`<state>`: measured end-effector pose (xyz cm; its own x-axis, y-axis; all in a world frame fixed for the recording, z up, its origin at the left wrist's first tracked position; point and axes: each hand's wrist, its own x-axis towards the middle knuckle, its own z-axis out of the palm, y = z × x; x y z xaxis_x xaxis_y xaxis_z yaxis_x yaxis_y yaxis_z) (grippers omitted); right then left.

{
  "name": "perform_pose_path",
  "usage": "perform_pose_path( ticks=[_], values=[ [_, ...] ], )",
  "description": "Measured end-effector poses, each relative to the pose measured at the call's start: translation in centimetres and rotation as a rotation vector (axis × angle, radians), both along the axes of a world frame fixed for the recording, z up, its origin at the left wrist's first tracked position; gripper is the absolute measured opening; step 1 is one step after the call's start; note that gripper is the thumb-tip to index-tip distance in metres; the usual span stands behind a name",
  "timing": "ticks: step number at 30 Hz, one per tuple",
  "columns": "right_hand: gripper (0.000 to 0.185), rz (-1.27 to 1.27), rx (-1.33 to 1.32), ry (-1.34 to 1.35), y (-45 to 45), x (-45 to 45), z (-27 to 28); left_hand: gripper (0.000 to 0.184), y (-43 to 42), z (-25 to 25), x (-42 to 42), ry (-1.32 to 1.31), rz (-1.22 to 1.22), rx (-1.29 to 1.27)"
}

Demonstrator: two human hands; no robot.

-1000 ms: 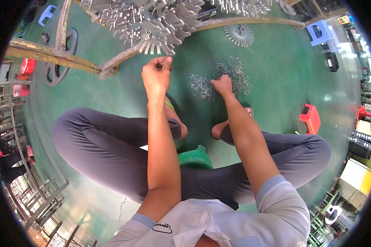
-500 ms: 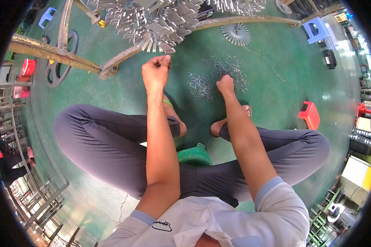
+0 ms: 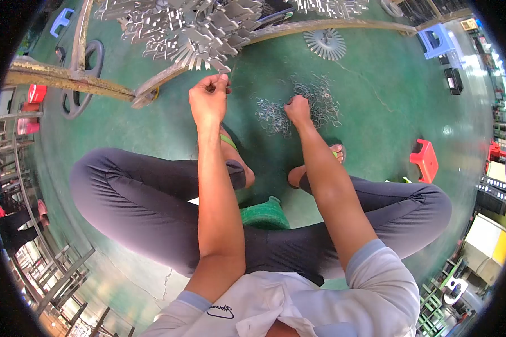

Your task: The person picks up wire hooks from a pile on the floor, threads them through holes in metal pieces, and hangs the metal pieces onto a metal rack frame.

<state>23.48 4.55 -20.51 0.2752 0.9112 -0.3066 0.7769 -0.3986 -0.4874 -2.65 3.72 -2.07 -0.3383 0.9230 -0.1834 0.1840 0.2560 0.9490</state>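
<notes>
Flat silver metal parts (image 3: 208,28) hang in a dense cluster at the top. Just below its lowest pieces, my left hand (image 3: 209,98) is closed in a pinch, thumb and fingertips up; what sits between them is too small to make out. Thin wire hooks or rings (image 3: 323,101) lie scattered in two heaps on the green floor. My right hand (image 3: 297,108) is closed, knuckles up, between the heaps, and what its fingers hold is hidden.
A worn metal frame (image 3: 73,78) runs across the upper left and behind the cluster. A round finned disc (image 3: 325,44) lies on the floor. Red stool (image 3: 425,161) at right, blue stool (image 3: 436,40) upper right. A green seat (image 3: 265,214) is beneath me.
The hanging cluster has shifted a little to the left, and my left hand with it. My right hand has moved slightly left and up over the wire pieces.
</notes>
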Motion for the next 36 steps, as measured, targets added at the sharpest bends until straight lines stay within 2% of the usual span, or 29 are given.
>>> perform_pose_path(
  ticks=[7,10,16,19,22,25,28,31,34,36],
  values=[
    [0.025,0.033,-0.042,-0.051,0.4,-0.8,1.2,0.024,-0.4,0.6,0.5,0.065,0.012,0.047],
    [0.025,0.248,0.089,0.02,0.2,-0.8,0.0,0.024,-0.3,0.5,0.4,0.094,0.009,0.025],
    [0.022,0.255,0.051,-0.11,0.1,-1.5,0.0,0.023,-0.6,1.1,0.6,0.109,0.008,0.048],
    [0.022,0.182,-0.032,-0.064,-0.3,-1.2,1.6,0.023,-0.7,1.2,0.5,0.09,0.015,0.054],
    [0.028,0.292,0.212,-0.037,0.2,0.2,-0.4,0.024,-0.7,1.4,0.5,0.086,0.012,0.038],
    [0.027,0.61,0.361,-0.016,1.3,1.5,-1.0,0.024,-0.6,1.2,0.5,0.113,-0.004,0.029],
    [0.025,0.691,0.118,0.036,2.8,1.8,-0.5,0.022,-0.5,0.8,0.5,0.069,0.017,0.044],
    [0.018,0.783,0.144,-0.051,3.7,1.7,-1.3,0.021,-0.5,1.1,0.4,0.048,0.036,0.049],
    [0.019,0.831,0.004,-0.243,4.4,1.6,-1.7,0.023,-0.4,1.0,0.2,0.064,0.019,0.044],
    [0.016,0.695,-0.082,-0.031,4.2,2.2,-0.3,0.024,-0.4,0.9,0.2,0.066,0.008,0.028]
  ],
)
